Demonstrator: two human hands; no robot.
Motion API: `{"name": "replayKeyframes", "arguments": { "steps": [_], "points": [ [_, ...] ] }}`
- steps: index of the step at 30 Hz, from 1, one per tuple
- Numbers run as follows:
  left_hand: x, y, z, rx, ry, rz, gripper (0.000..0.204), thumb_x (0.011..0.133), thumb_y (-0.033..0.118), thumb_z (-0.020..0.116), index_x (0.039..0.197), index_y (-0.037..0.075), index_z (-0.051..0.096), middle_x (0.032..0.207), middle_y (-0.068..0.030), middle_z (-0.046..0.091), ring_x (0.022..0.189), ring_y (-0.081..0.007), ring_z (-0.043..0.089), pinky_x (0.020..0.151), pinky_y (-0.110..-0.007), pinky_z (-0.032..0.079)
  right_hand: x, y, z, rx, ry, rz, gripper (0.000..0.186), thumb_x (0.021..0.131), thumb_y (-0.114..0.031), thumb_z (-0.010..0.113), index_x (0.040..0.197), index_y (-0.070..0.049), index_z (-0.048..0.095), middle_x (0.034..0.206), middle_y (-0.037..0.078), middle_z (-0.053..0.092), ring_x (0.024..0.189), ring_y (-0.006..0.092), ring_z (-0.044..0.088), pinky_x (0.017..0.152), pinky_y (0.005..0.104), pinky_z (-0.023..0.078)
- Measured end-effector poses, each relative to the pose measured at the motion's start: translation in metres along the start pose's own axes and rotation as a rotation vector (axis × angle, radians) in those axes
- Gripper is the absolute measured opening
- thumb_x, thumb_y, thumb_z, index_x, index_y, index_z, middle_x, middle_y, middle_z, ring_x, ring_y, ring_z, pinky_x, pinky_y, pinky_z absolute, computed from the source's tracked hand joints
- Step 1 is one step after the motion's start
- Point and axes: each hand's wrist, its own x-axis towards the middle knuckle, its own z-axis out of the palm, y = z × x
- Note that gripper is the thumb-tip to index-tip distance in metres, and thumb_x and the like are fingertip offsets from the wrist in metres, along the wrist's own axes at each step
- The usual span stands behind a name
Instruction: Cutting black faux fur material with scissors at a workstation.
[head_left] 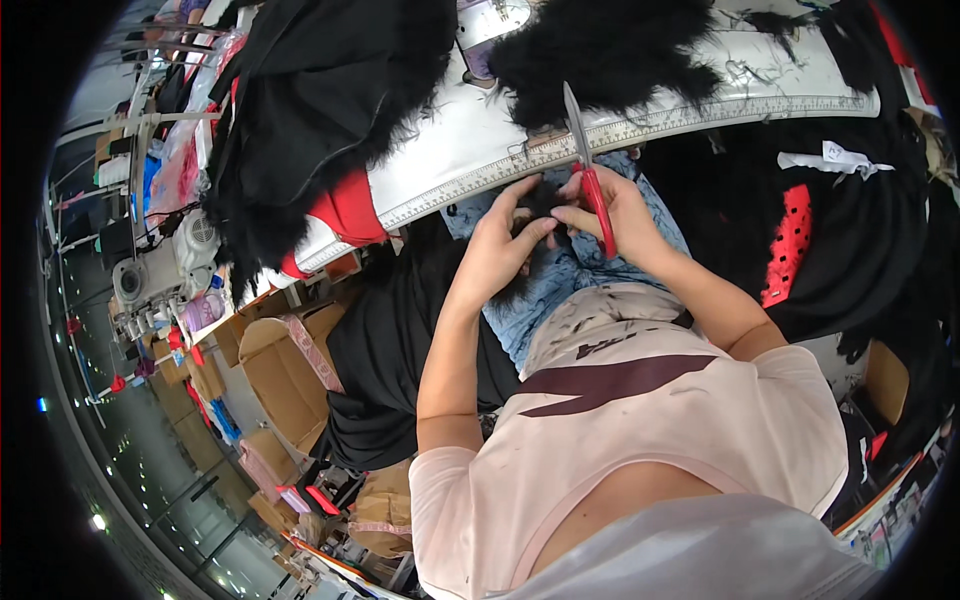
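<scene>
Over my lap, my left hand (498, 242) pinches a small piece of black fluffy fabric (541, 203) between closed fingers. Part of it hangs below that hand, against the blue jeans. My right hand (622, 217) holds red-handled scissors (597, 205) tucked in its palm, with the blades pointing away over the table edge. The thumb and fingertips of that hand meet the same black piece, close to my left thumb. How the fabric is folded between the fingers is hidden.
A ruler strip (640, 125) runs along the front edge of the white table. Black furry fabric lies in heaps, one at left (330, 90) and one at right (600, 60). Red cloth (350, 208) drapes over the edge. A red dotted strip (789, 246) rests on black cloth at right.
</scene>
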Motion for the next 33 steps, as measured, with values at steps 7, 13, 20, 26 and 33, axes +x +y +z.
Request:
{"name": "replayKeyframes", "arguments": {
  "steps": [7, 13, 20, 26, 33],
  "points": [
    [-0.025, -0.013, -0.056, 0.170, 0.176, -0.125, 0.028, 0.086, 0.019, 0.069, 0.109, 0.003, 0.066, 0.072, 0.0013, 0.062, 0.056, -0.0036, 0.050, 0.049, -0.019, 0.039, 0.003, -0.012, -0.039, -0.276, 0.333, -0.290, 0.026, 0.076, 0.003, 0.074, 0.082, -0.004, 0.050, 0.088, 0.003, 0.058, 0.073, 0.0071, 0.054, 0.064, 0.0218, 0.046],
    [-0.052, -0.018, -0.089, 0.284, 0.470, 0.029, 0.019, 0.084, 0.010, 0.069, 0.099, -0.002, 0.068, 0.078, -0.0024, 0.064, 0.062, -0.0050, 0.053, 0.052, -0.020, 0.040, 0.007, -0.021, -0.042, -0.249, 0.449, -0.278, 0.022, 0.079, 0.000, 0.074, 0.080, -0.004, 0.052, 0.078, -0.001, 0.057, 0.065, 0.0040, 0.051, 0.058, 0.0187, 0.041],
    [-0.045, -0.029, -0.084, 0.551, 0.666, 0.166, 0.019, 0.080, 0.008, 0.071, 0.092, -0.006, 0.064, 0.086, -0.0195, 0.065, 0.076, -0.0316, 0.063, 0.072, -0.032, 0.048, 0.021, -0.018, -0.033, -0.448, 0.613, -0.346, 0.019, 0.079, -0.002, 0.075, 0.088, -0.001, 0.057, 0.077, -0.002, 0.056, 0.071, 0.0023, 0.048, 0.066, 0.0183, 0.041],
    [-0.044, -0.041, -0.080, 0.651, 0.727, 0.280, 0.017, 0.080, 0.008, 0.069, 0.095, -0.001, 0.067, 0.091, -0.0177, 0.066, 0.084, -0.0351, 0.064, 0.073, -0.037, 0.050, 0.020, -0.012, -0.038, -0.560, 0.625, -0.490, 0.017, 0.082, -0.001, 0.072, 0.096, 0.001, 0.061, 0.081, 0.000, 0.061, 0.074, 0.0049, 0.053, 0.070, 0.0197, 0.043],
    [-0.039, -0.051, -0.077, 0.619, 0.846, 0.299, 0.017, 0.081, 0.006, 0.067, 0.096, -0.002, 0.066, 0.091, -0.0167, 0.066, 0.086, -0.0316, 0.065, 0.076, -0.033, 0.050, 0.020, -0.010, -0.040, -0.602, 0.623, -0.395, 0.015, 0.084, -0.003, 0.071, 0.094, 0.002, 0.060, 0.079, -0.001, 0.060, 0.073, 0.0035, 0.053, 0.069, 0.0181, 0.044]
  ]
}}
